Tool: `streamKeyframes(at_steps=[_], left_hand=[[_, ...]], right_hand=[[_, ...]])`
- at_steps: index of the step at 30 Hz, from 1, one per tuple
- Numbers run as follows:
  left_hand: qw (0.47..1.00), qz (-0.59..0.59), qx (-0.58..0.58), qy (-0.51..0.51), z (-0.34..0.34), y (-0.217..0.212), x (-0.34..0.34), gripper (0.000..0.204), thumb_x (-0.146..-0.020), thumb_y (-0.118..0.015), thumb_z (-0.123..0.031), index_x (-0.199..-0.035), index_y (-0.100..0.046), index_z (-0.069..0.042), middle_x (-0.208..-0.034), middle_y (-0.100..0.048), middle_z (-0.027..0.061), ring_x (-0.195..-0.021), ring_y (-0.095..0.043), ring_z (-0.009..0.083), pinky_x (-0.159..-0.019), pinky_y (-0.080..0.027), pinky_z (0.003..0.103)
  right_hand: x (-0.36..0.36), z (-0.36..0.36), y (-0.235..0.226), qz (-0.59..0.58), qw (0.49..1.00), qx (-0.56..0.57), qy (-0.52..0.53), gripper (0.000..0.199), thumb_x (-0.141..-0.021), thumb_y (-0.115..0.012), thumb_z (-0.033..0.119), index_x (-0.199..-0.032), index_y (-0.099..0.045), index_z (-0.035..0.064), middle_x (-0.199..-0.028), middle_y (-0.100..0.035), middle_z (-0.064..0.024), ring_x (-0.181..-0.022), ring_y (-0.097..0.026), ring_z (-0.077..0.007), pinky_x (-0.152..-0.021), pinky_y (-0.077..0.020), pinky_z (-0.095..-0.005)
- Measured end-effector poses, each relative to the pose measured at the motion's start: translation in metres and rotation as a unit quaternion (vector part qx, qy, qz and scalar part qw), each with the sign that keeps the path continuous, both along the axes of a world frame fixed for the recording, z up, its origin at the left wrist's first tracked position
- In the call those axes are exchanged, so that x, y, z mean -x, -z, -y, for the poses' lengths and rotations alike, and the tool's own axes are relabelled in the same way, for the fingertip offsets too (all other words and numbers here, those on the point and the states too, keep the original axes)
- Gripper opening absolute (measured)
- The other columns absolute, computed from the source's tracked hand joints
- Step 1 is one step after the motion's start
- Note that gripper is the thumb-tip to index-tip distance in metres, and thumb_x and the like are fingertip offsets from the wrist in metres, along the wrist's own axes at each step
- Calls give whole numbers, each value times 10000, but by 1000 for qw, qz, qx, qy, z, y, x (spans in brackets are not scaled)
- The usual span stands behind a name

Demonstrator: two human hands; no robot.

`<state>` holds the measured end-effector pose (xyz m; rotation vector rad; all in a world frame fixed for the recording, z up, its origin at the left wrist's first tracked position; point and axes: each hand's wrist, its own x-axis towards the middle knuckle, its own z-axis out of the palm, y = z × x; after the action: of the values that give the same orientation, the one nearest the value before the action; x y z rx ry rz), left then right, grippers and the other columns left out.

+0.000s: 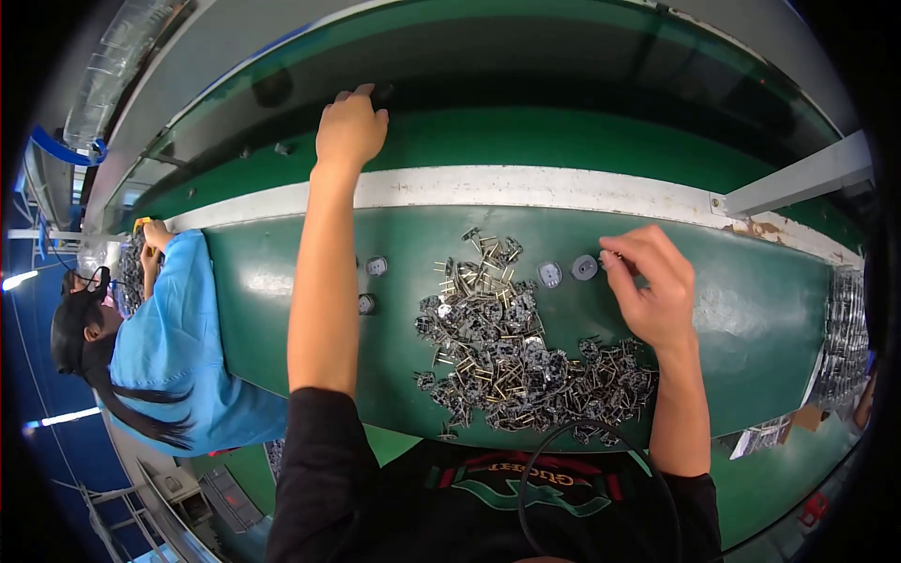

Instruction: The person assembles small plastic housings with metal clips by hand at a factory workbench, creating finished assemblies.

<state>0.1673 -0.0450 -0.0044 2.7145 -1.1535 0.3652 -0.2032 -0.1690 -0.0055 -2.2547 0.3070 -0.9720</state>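
My left hand (350,125) reaches far out over the white rail (526,188) onto the dark green conveyor belt (582,141), its fingers around a small dark part (380,93). My right hand (654,281) hovers over the green work table (741,310), fingertips pinched on a small round part (610,257). Just left of it lie two grey round parts (567,271). A large heap of small black components with brass pins (516,357) sits between my arms. Two more round parts (371,284) lie beside my left forearm.
A co-worker in a blue top (174,347) sits at my left, with hands near another pile of parts (131,272). Trays of parts (845,338) stand at the right edge. A small dark part (282,148) rides on the belt. A black cable (563,469) loops at my chest.
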Motion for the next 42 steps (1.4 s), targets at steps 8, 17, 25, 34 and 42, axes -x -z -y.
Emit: streamKeyframes(at_steps=[8,17,25,34,42], left_hand=[[988,-116,34,91,21,16,-40,339,-801,-759,-232,-1106,-698,-98,-1142,-689,152,-1112,-633,326,-946,-506,421],[686,-659,297,87,-46,-24,171,412,-863,-728,2,-1268,-654,-18,-977,-712,81,-691,-649,83,-618,-544,215],[394,-798,443,106,-71,-12,189,391,-998,-561,-88,-1366,-529,41,-1117,-687,168,-1028,-700,301,-924,-593,381],[371,-777,480,167,-74,-7,199,419,-873,-655,94,-1285,-597,51,-1210,-653,205,-1046,-678,239,-880,-602,341],[453,-705,510,194,-70,-11,207,444,-765,-684,216,-1187,-636,86,-1197,-639,203,-1063,-677,264,-900,-600,345]], right_hand=[[-3,-1,2,-20,999,29,-19,167,-750,-748,-28,-899,-699,27,-819,-647,-76,-645,-636,-238,-562,-512,-327],[-2,-11,-13,-36,997,-37,-50,205,-740,-766,-81,-926,-712,-13,-808,-583,-77,-644,-570,-152,-544,-450,-252],[-47,-32,-45,-17,992,-93,-83,193,-774,-751,-79,-953,-713,-17,-848,-640,-73,-682,-586,-117,-575,-455,-233],[-51,-51,-51,59,995,-46,-72,149,-806,-745,-60,-941,-712,-5,-870,-658,-77,-652,-616,-114,-515,-469,-243],[-52,-54,-51,64,995,60,-45,204,-712,-764,-67,-894,-691,-9,-789,-634,-85,-609,-628,-205,-495,-487,-292]])
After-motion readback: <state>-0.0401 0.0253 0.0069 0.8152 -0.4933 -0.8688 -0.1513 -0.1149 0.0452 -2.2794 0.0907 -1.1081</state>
